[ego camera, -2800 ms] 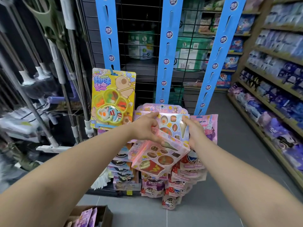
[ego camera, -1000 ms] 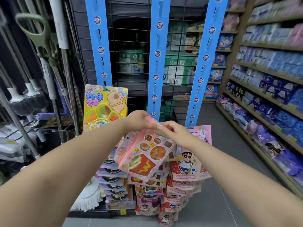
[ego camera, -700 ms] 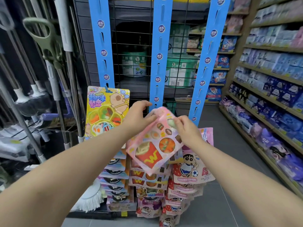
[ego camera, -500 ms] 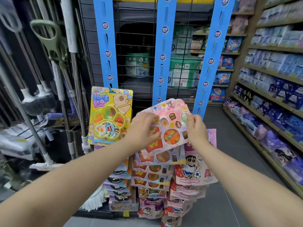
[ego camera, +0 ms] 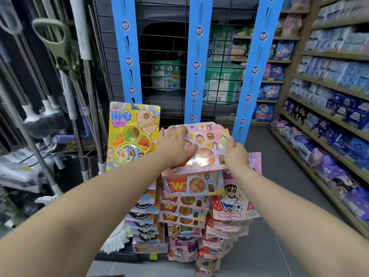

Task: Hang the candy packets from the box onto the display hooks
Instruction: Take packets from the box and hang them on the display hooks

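I have the pink candy packet [ego camera: 206,156] held up in front of the middle blue strip [ego camera: 196,62], its top edge at the strip's lower end. Whether it sits on a hook I cannot tell. My left hand [ego camera: 175,146] lies flat on the packet's left half, fingers straight and pressing on its face, not closed round it. My right hand [ego camera: 236,154] grips the packet's right edge with curled fingers. Just below hangs an overlapping column of matching packets [ego camera: 185,206]. A yellow packet [ego camera: 132,136] hangs on the left strip [ego camera: 127,56]; under the right strip [ego camera: 256,66] hang cartoon-boy packets [ego camera: 231,200]. Mop handles [ego camera: 79,56] stand at the far left, and stocked shelves [ego camera: 329,92] run along the right.
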